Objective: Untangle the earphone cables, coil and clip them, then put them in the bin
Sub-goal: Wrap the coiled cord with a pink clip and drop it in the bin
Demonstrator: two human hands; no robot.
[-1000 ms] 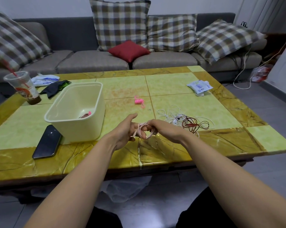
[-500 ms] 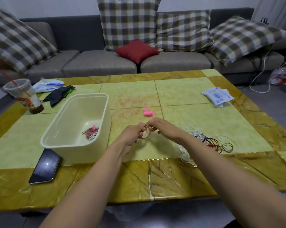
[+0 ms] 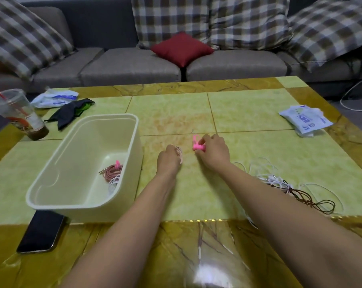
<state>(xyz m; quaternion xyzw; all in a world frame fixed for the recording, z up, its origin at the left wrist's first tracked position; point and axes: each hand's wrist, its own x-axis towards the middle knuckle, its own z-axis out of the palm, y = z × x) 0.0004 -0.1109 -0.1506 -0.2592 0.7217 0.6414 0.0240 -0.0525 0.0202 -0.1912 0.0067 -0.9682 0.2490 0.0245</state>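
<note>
- Left hand (image 3: 168, 160): fingers curled round a small pink cable coil (image 3: 179, 155), which shows at its fingertips, low over the table (image 3: 248, 113).
- Right hand (image 3: 214, 151): fingers curled, pinching a pink clip (image 3: 197, 144).
- Clip just right of the coil, not touching it.
- Bin (image 3: 121, 121) left of the left hand; clipped coils (image 3: 112, 173) inside.
- Tangle (image 3: 290, 188) right of the right forearm.

Two clips (image 3: 197, 146) (image 3: 118, 163) (pink), one bin (image 3: 86, 212)
</note>
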